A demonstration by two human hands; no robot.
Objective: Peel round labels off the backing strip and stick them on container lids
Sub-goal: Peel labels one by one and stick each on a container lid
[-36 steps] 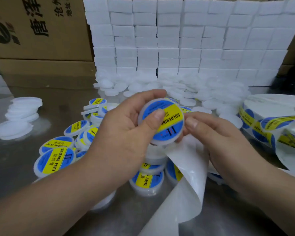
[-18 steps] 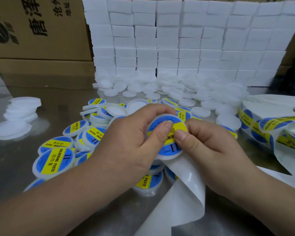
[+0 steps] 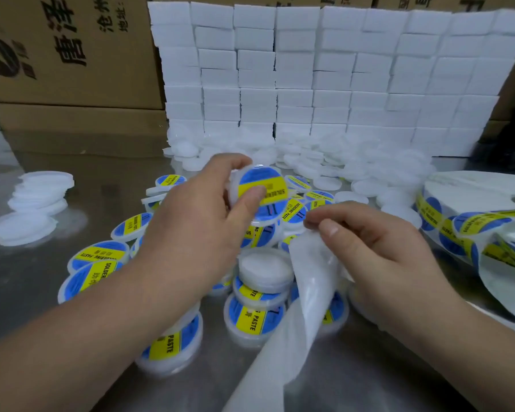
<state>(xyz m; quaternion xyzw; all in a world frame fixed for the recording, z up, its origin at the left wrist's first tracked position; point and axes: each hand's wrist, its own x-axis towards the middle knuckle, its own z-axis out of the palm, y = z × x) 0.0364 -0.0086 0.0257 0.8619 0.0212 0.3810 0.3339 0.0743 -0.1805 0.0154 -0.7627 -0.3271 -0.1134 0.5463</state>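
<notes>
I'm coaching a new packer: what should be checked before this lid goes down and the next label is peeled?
1. The label sits on the lid in the left hand: ok.
2. It lies smooth, no bubbles: cannot tell, blurred.
3. The right hand pinches the backing strip: ok.
4. The roll carries spare labels: ok.
5. Some plain lids wait behind: ok.

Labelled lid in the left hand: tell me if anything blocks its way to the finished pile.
Nothing visible does. The left hand grips the labelled lid above the pile of labelled lids; the right hand, pinching the backing strip, sits off to the right.
</notes>
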